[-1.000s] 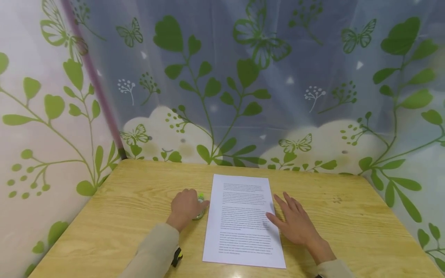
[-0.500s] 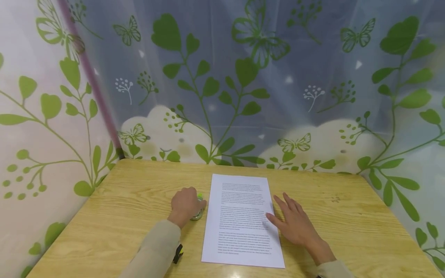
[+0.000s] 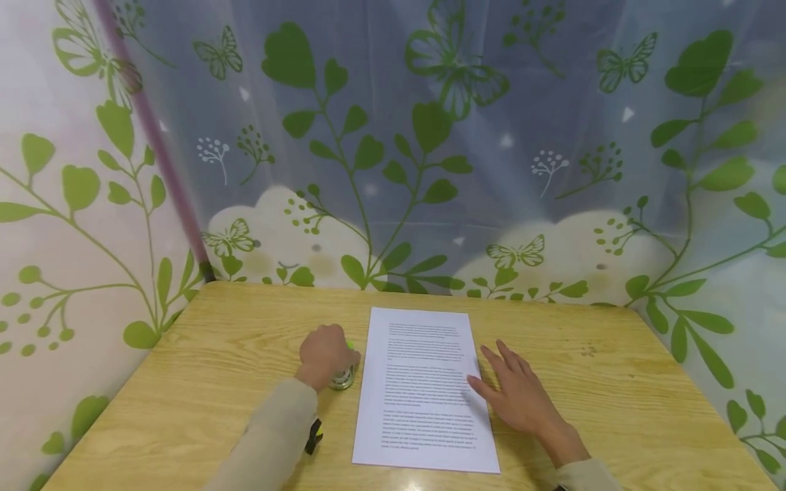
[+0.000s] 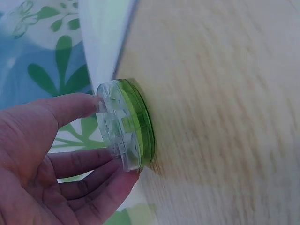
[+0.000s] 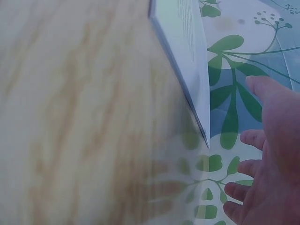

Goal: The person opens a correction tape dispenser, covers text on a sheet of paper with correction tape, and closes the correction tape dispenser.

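Note:
My left hand [image 3: 325, 356] is left of the printed paper [image 3: 424, 389], pinching a small round plastic case [image 4: 125, 124] between thumb and fingers. The case has a clear layer and a green layer. In the left wrist view it stands close to the tabletop, green side toward the wood; I cannot tell if it touches. The head view shows only part of the case [image 3: 342, 378] below the thumb. My right hand [image 3: 518, 392] has its fingers spread at the right edge of the paper, with the thumb over that edge. It grips nothing.
The paper looks like a thick stack lying on a wooden table [image 3: 245, 314]. A printed curtain [image 3: 381, 136] with leaves and butterflies stands behind the table and along its sides. A dark strap [image 3: 313, 436] shows under the left wrist.
The head view has shifted slightly, so the scene sits a little further left. The left hand still holds the case, with slightly more of its lower rim showing. The right hand keeps its pose.

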Action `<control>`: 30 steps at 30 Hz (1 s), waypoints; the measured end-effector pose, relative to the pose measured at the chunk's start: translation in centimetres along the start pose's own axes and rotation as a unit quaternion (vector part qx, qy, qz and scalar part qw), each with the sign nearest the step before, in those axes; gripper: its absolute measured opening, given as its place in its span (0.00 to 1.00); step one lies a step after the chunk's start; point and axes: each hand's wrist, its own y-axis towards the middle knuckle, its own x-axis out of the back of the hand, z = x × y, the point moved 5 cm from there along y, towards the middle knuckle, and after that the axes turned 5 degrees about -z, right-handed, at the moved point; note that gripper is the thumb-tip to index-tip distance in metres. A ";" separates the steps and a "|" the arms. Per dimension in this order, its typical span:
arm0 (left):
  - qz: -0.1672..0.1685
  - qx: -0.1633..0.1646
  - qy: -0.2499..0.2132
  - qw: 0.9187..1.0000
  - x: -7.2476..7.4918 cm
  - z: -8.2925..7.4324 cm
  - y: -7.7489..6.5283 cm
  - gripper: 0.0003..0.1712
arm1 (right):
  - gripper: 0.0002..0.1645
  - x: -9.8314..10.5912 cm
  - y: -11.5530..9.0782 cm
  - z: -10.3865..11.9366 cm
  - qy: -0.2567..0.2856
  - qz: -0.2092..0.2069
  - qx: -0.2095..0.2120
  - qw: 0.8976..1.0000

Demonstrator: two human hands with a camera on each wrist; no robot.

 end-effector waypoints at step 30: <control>0.021 0.124 -0.585 0.801 1.7 0.6 0.0 0.30 | 0.43 2.2 0.5 0.4 0.084 -0.005 -0.017 0.996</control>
